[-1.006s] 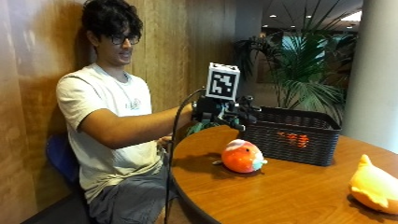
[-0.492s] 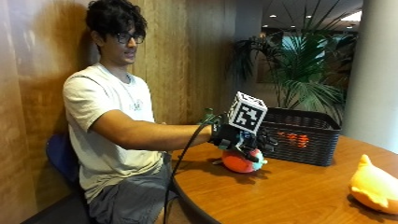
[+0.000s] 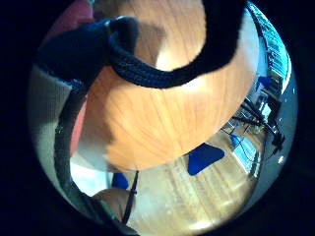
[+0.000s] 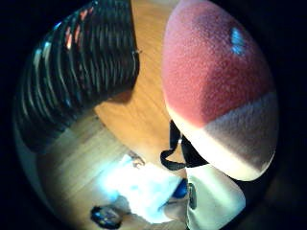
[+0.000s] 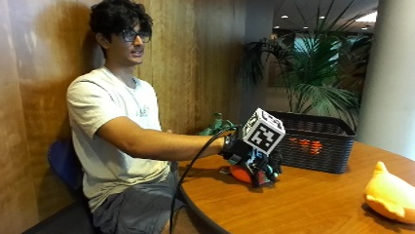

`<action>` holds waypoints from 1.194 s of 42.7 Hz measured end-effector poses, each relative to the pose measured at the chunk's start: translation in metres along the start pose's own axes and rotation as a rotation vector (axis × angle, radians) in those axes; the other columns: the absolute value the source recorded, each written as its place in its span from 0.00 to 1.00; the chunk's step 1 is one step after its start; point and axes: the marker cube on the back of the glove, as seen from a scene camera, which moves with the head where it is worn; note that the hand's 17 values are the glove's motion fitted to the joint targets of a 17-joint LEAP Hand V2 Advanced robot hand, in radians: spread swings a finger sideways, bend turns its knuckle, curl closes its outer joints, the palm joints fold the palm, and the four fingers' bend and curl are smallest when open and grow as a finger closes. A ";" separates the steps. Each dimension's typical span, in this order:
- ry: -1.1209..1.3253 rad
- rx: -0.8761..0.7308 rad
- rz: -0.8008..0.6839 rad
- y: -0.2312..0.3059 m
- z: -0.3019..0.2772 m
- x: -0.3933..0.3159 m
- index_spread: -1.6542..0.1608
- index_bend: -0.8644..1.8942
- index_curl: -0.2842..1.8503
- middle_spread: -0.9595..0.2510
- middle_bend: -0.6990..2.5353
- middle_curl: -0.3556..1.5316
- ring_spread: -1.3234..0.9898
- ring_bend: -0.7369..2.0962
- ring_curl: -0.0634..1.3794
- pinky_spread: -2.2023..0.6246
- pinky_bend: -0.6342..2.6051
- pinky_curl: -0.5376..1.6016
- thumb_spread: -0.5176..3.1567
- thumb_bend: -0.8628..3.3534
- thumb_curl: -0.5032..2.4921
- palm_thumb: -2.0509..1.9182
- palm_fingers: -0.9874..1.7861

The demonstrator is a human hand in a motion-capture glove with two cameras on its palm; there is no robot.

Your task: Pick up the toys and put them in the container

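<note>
Now gloved right hand [image 5: 254,163] over orange plush toy [image 5: 241,174] on table [image 5: 305,204], fingers' closure unclear, black basket [image 5: 316,142] beside.

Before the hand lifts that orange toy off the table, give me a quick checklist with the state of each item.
1. Gloved right hand on the orange toy: ok.
2. Fingers closed around it: cannot tell.
3. Toy resting on the table: ok.
4. Black basket open-topped, close beside the toy: ok.
5. Room in the basket: cannot tell; something orange shows through its wall.
6. Yellow toy far from the lift path: ok.
</note>
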 end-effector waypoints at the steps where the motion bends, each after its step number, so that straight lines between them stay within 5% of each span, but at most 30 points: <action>1: 0.006 0.009 -0.001 0.000 0.000 -0.001 0.75 0.36 0.21 0.83 0.23 0.25 0.60 0.33 0.14 0.80 0.57 0.43 0.48 0.21 0.29 0.59 0.27; 13: -0.021 0.300 -0.015 0.002 0.005 -0.009 0.72 0.42 0.25 0.79 0.26 0.27 0.56 0.42 0.19 0.73 0.53 0.41 0.51 0.23 0.31 0.64 0.45; 15: -0.022 0.349 -0.020 0.002 0.006 -0.010 0.73 0.40 0.24 0.76 0.28 0.28 0.53 0.48 0.22 0.70 0.54 0.41 0.52 0.25 0.32 0.66 0.55; 16: -0.021 0.371 -0.023 0.003 0.006 -0.011 0.73 0.41 0.25 0.77 0.26 0.27 0.53 0.45 0.20 0.70 0.53 0.41 0.52 0.24 0.32 0.65 0.49; 20: -0.016 0.455 -0.053 0.005 0.003 -0.016 0.72 0.44 0.26 0.69 0.31 0.29 0.46 0.53 0.26 0.67 0.52 0.42 0.48 0.26 0.36 0.70 0.65; 21: -0.016 0.464 -0.060 0.006 0.002 -0.017 0.72 0.42 0.26 0.69 0.30 0.29 0.45 0.52 0.26 0.67 0.52 0.41 0.47 0.25 0.36 0.70 0.60; 31: -0.038 0.488 -0.054 0.028 -0.013 -0.008 0.71 0.46 0.31 0.56 0.36 0.33 0.36 0.62 0.37 0.65 0.54 0.45 0.41 0.27 0.41 0.73 0.69; 51: -0.083 0.599 -0.032 0.084 -0.079 0.009 0.68 0.50 0.41 0.41 0.44 0.43 0.30 0.67 0.49 0.64 0.58 0.50 0.31 0.27 0.49 0.73 0.62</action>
